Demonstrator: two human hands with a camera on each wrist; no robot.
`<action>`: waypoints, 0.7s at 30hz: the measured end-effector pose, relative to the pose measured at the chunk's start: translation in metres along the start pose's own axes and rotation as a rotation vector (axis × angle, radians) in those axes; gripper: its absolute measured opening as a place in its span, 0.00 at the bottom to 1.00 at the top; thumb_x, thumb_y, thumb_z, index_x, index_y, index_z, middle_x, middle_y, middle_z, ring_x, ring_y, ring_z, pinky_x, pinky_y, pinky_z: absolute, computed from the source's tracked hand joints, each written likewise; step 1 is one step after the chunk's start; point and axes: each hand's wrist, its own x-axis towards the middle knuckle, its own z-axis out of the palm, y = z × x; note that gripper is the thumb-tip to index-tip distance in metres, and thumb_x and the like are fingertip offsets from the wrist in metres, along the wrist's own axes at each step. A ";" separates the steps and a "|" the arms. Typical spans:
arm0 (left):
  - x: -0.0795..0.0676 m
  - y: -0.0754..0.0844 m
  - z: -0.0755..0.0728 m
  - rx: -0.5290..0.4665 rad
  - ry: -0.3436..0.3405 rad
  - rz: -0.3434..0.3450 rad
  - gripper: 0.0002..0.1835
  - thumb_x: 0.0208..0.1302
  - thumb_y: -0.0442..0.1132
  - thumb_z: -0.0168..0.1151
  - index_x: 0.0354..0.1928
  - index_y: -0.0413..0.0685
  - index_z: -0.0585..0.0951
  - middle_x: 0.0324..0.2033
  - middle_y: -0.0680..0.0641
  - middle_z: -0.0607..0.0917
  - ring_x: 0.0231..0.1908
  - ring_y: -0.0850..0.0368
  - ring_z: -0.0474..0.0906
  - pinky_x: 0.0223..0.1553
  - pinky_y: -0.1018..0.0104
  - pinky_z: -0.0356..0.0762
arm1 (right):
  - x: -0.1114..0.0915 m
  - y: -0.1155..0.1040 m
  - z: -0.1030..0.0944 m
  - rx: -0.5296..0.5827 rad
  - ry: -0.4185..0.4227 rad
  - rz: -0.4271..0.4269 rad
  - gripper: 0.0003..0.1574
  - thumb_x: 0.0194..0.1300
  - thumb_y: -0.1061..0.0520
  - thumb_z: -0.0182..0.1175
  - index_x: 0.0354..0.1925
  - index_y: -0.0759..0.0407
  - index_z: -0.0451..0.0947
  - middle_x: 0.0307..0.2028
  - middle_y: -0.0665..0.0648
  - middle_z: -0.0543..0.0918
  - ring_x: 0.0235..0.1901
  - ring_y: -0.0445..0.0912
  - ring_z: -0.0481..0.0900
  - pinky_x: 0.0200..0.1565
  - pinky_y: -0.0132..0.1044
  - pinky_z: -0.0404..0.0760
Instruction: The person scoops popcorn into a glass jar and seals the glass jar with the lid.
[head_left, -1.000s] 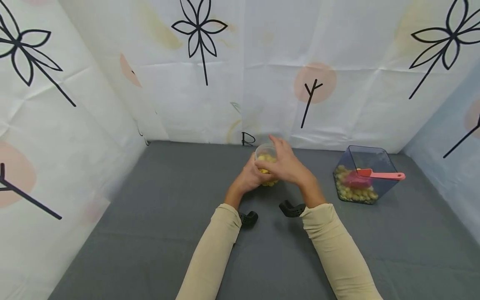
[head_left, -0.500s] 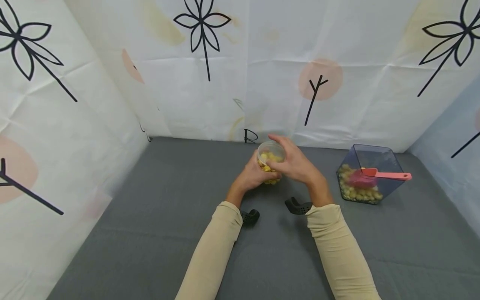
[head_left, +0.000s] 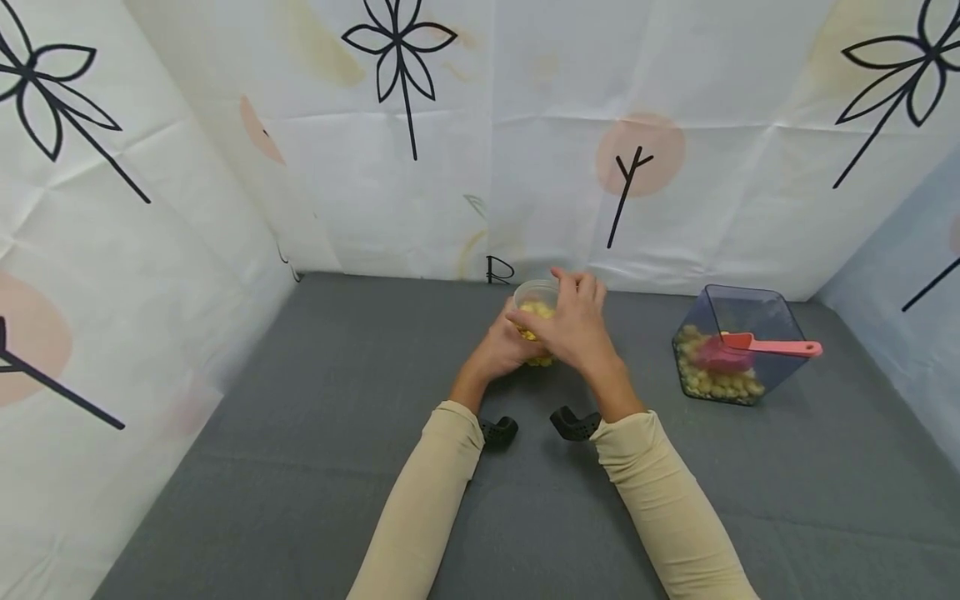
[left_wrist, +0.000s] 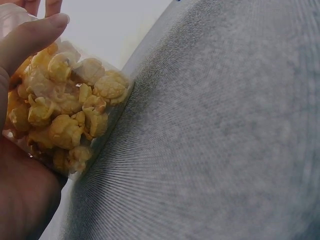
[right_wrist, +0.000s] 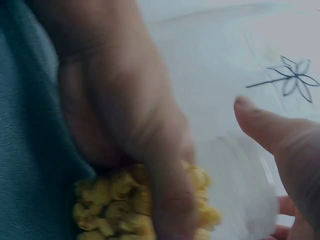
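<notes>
A clear plastic jar [head_left: 536,291] filled with yellow popcorn [left_wrist: 67,102] stands on the grey tabletop near the back wall. My left hand [head_left: 498,346] grips its lower body, thumb across the front. Around the translucent upper part [right_wrist: 240,185], my right hand [head_left: 576,327] is spread: its thumb reaches over the near side and its fingers extend behind. In the right wrist view the right thumb [right_wrist: 272,130] is straight and lifted off the jar wall, with fingertips behind the jar. Whether a see-through lid covers the top cannot be told.
To the right stands a bluish clear square tub [head_left: 757,312] partly filled with popcorn. A pink scoop [head_left: 783,348] leans in it, handle over the rim. White printed cloth walls [head_left: 540,192] enclose the back and sides of the grey table [head_left: 337,400].
My right hand has turned about the jar's top, its wrist swinging left and its fingers fanning upward since half a second ago. The left hand keeps its grip; the tub and scoop stay put.
</notes>
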 end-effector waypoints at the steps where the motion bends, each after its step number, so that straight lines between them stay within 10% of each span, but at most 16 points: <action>1: 0.000 0.000 0.000 -0.012 0.003 -0.010 0.44 0.59 0.40 0.75 0.71 0.50 0.58 0.60 0.43 0.72 0.53 0.50 0.74 0.54 0.59 0.78 | 0.000 0.000 -0.002 0.006 -0.012 -0.002 0.62 0.58 0.30 0.69 0.77 0.58 0.57 0.64 0.69 0.61 0.62 0.63 0.56 0.61 0.60 0.68; 12: -0.002 0.002 0.000 -0.041 0.045 -0.088 0.51 0.52 0.44 0.81 0.72 0.55 0.57 0.59 0.47 0.74 0.53 0.51 0.76 0.54 0.57 0.79 | 0.010 0.027 -0.022 0.335 -0.288 -0.241 0.52 0.66 0.55 0.67 0.80 0.52 0.53 0.80 0.60 0.50 0.74 0.60 0.58 0.69 0.63 0.65; 21: -0.002 0.000 0.000 -0.044 0.036 -0.081 0.51 0.53 0.43 0.80 0.73 0.55 0.57 0.59 0.46 0.74 0.55 0.51 0.75 0.55 0.56 0.79 | 0.009 0.031 -0.019 0.287 -0.307 -0.225 0.49 0.68 0.56 0.65 0.80 0.52 0.53 0.77 0.64 0.57 0.64 0.61 0.68 0.58 0.57 0.73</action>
